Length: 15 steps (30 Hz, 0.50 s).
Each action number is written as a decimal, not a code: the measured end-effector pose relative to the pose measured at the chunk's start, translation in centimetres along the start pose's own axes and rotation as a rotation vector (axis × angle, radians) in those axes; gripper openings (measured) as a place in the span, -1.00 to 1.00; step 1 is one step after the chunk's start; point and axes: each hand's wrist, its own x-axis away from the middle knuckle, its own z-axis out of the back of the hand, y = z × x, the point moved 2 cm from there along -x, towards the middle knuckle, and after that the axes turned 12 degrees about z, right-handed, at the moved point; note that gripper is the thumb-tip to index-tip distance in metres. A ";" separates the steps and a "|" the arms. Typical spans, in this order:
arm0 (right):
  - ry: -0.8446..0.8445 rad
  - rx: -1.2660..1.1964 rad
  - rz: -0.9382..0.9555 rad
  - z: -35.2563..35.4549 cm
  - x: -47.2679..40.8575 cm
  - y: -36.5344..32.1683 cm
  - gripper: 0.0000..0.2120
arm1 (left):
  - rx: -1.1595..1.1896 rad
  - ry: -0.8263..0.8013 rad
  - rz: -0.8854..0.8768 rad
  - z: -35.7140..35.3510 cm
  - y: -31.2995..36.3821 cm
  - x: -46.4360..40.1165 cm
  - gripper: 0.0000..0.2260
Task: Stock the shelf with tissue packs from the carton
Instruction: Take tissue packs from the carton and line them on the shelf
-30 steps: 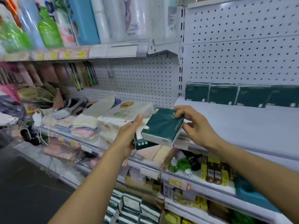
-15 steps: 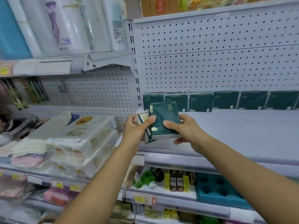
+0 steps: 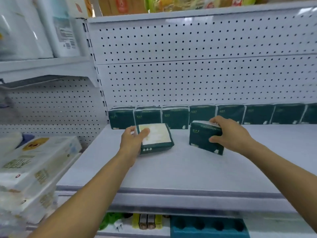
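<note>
Our left hand (image 3: 135, 141) grips one tissue pack (image 3: 157, 140) lying flat on the shelf (image 3: 171, 172), label up. Our right hand (image 3: 228, 134) clasps another pack (image 3: 204, 136) upright, likely so it lines up with the back row (image 3: 202, 114) just beyond our fingers.

Row of green packs (image 3: 202, 115) runs off frame's right edge; print on them too small to read. Right hand (image 3: 229, 134) hides part of upright pack (image 3: 204, 137). Top-edge goods (image 3: 171, 4) cut off, blurred.
</note>
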 end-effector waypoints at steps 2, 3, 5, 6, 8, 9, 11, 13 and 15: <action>0.050 0.055 0.051 -0.1 -1.0 1.5 -0.40 | 0.030 -0.032 0.007 -1.6 0.0 -0.5 -0.51; 0.079 0.102 0.090 -0.3 -1.4 2.1 -0.38 | 0.041 -0.048 0.015 -2.3 0.0 -0.6 -0.51; 0.110 0.193 0.174 -0.9 -2.1 3.1 -0.38 | 0.048 -0.064 0.023 -3.5 -0.1 -0.9 -0.52; 0.112 0.218 0.213 -1.2 -2.4 3.6 -0.38 | 0.047 -0.063 0.023 -3.9 -0.2 -1.1 -0.51; 0.107 0.214 0.252 -1.9 -3.1 4.7 -0.38 | 0.052 -0.062 0.029 -4.5 -0.2 -1.4 -0.51; 0.113 0.197 0.268 -2.2 -3.6 5.1 -0.38 | 0.056 -0.062 0.030 -4.7 -0.2 -1.6 -0.51; 0.137 0.172 0.310 -2.6 -4.7 5.9 -0.39 | 0.064 -0.061 0.033 -5.1 -0.1 -1.8 -0.53; 0.161 0.174 0.361 -3.0 -6.0 6.6 -0.40 | 0.066 -0.063 0.032 -5.5 0.0 -2.0 -0.56; 0.184 0.179 0.401 -3.2 -7.2 7.4 -0.40 | 0.067 -0.070 0.034 -6.0 0.2 -2.1 -0.59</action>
